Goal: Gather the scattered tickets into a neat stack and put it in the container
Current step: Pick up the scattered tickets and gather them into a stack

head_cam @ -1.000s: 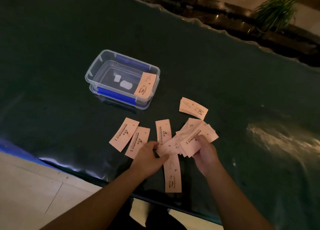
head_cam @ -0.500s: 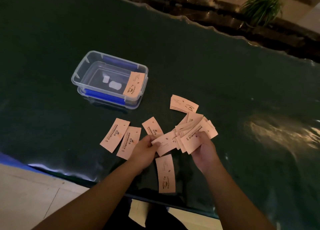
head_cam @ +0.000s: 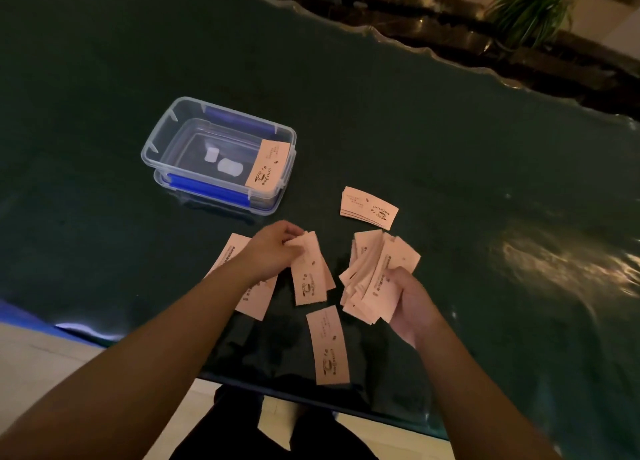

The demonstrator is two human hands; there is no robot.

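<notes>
My right hand (head_cam: 410, 303) grips a messy fan of several pink tickets (head_cam: 375, 276) above the dark table. My left hand (head_cam: 273, 248) pinches the top end of two or so tickets (head_cam: 310, 276), held apart from the fan. Under my left forearm lie two more tickets (head_cam: 254, 296) flat on the table. A single ticket (head_cam: 327, 345) lies near the front edge. A small neat stack of tickets (head_cam: 369, 207) rests further back on the right. A clear plastic container (head_cam: 166, 137) with blue clips stands at the left, one ticket (head_cam: 267, 166) leaning inside its right end.
The dark glossy table (head_cam: 450, 140) has a wavy far edge. Beyond it stand a dark ledge and a green plant (head_cam: 530, 5). The front edge runs just below the single ticket, with pale floor (head_cam: 45, 362) and my dark trousers beneath.
My left hand has picked up tickets from beside the fan and drawn them left, away from my right hand. The fan in my right hand has tilted more upright.
</notes>
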